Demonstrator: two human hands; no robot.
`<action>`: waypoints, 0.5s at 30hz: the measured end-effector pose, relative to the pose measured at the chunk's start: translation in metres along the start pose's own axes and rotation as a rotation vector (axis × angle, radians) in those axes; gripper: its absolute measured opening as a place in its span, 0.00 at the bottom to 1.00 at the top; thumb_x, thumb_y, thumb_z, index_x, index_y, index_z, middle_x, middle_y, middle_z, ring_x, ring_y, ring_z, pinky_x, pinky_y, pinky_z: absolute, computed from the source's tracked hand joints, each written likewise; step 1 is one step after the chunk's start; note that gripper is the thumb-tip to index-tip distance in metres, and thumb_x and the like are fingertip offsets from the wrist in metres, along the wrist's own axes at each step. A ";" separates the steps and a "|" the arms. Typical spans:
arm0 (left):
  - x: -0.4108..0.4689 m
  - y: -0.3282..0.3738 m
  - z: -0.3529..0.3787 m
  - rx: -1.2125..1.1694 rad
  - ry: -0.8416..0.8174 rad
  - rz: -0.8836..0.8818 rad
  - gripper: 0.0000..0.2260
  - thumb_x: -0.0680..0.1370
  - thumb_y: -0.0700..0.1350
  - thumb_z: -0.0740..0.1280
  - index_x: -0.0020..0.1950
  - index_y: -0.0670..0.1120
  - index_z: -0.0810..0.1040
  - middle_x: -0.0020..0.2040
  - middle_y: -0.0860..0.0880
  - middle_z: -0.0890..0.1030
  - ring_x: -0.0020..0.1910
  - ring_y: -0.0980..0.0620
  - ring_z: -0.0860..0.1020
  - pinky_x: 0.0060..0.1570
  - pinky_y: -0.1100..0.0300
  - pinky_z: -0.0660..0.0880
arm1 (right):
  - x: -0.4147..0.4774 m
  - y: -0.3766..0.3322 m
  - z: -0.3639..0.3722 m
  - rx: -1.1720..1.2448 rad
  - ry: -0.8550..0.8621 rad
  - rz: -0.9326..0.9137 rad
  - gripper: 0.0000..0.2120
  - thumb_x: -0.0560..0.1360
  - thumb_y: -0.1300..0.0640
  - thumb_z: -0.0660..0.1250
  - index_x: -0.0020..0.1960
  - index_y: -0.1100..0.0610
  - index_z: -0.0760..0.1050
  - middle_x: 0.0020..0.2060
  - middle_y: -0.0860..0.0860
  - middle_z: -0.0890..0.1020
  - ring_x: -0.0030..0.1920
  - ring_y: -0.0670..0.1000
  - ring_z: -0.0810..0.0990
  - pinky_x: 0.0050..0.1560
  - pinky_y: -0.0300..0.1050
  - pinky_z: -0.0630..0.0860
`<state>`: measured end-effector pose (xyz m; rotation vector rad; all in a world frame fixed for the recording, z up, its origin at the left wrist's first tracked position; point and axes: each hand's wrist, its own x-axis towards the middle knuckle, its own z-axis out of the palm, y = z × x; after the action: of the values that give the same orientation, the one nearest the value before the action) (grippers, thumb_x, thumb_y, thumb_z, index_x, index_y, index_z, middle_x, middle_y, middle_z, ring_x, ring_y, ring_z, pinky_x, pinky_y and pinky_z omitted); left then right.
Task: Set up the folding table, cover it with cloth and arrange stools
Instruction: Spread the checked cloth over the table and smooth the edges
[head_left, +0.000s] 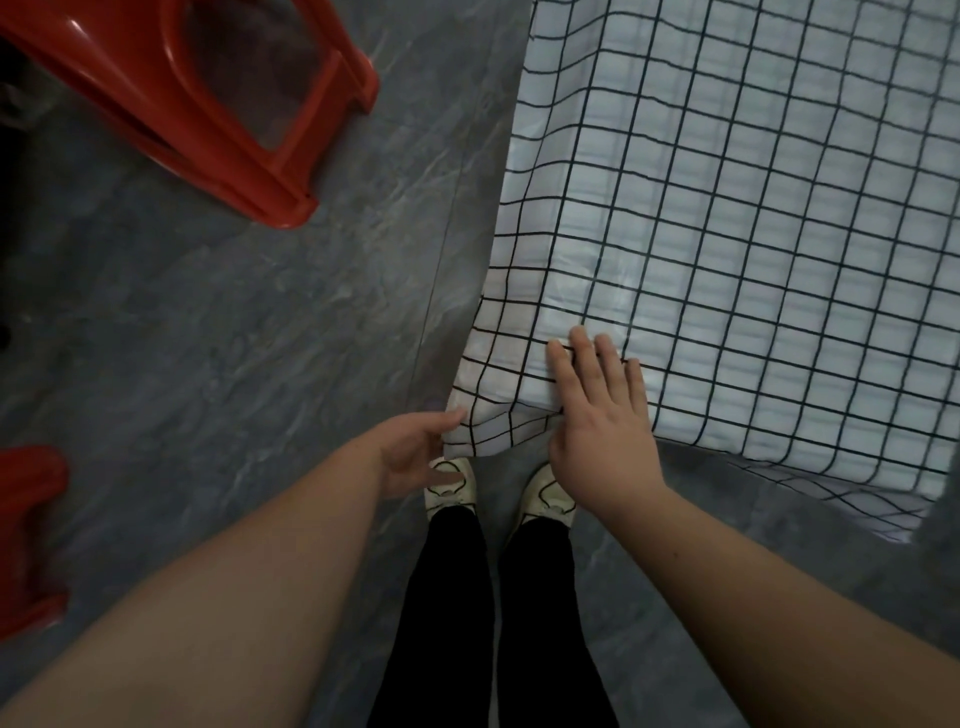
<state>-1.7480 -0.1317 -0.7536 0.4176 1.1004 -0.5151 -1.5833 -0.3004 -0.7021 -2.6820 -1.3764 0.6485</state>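
A white cloth with a black grid (753, 234) lies over the folding table, filling the upper right, and hangs down its left and near sides. The table itself is hidden under it. My left hand (415, 449) pinches the hanging corner of the cloth at the table's near left corner. Flat on the tabletop right by that corner rests my right hand (597, 415), fingers spread, pressing the cloth. A red plastic stool (208, 104) lies tipped on the floor at the upper left. Part of another red stool (28, 535) shows at the left edge.
The floor (208, 338) is grey marbled tile. My legs in black trousers and my white shoes (452, 486) stand just below the table's corner. Open floor lies between the stools and the table.
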 end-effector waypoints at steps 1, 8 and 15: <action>0.002 -0.001 0.004 -0.080 0.053 0.036 0.17 0.75 0.47 0.69 0.61 0.42 0.81 0.59 0.45 0.82 0.55 0.50 0.82 0.56 0.51 0.77 | 0.000 0.000 0.000 0.000 0.001 0.000 0.43 0.72 0.59 0.63 0.82 0.52 0.47 0.82 0.53 0.50 0.81 0.56 0.43 0.78 0.62 0.44; 0.016 0.002 0.023 -0.272 0.378 0.242 0.12 0.74 0.36 0.71 0.57 0.34 0.80 0.52 0.37 0.81 0.48 0.44 0.80 0.54 0.53 0.76 | 0.002 0.000 -0.003 0.002 -0.028 -0.001 0.44 0.71 0.56 0.65 0.82 0.51 0.47 0.82 0.53 0.49 0.81 0.56 0.43 0.79 0.60 0.43; 0.006 0.005 0.045 0.406 0.871 0.547 0.27 0.71 0.34 0.68 0.71 0.41 0.70 0.74 0.40 0.66 0.73 0.42 0.65 0.73 0.50 0.62 | 0.001 0.001 -0.010 0.000 -0.073 -0.010 0.46 0.70 0.58 0.66 0.82 0.52 0.46 0.82 0.53 0.47 0.81 0.56 0.41 0.79 0.61 0.43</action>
<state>-1.7103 -0.1542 -0.7411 1.3408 1.6270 -0.0359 -1.5788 -0.2988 -0.6937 -2.6753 -1.4049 0.7529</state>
